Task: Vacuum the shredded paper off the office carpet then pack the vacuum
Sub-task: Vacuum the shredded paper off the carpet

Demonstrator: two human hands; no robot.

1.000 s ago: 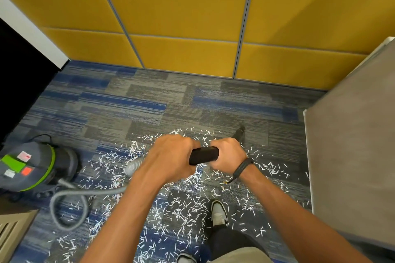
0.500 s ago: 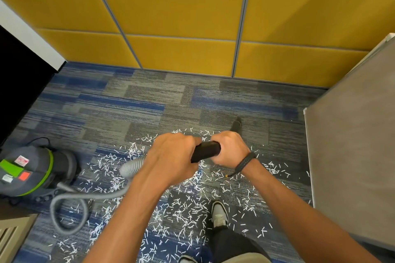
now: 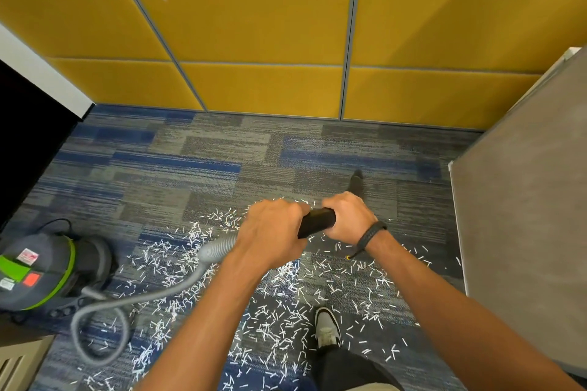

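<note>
On the blue-grey carpet (image 3: 197, 168), shredded paper (image 3: 286, 311) was scattered in a broad patch around and below the hands. Above it, a black vacuum wand (image 3: 317, 221) was gripped by both hands: the left hand (image 3: 273, 232) was curled round its rear end, where the grey ribbed hose (image 3: 219, 247) joined, and the right hand (image 3: 347, 216) was wrapped round it further forward. The wand's nozzle (image 3: 356, 181) was seen beyond the right hand, at the far edge of the scraps. The hose was looped back across the carpet to the grey and green vacuum canister (image 3: 47, 270) at the left. A shoe (image 3: 327, 327) was planted among the paper. Yellow wall panels (image 3: 254, 25) stood behind, and a grey partition (image 3: 524, 216) to the right.
</note>
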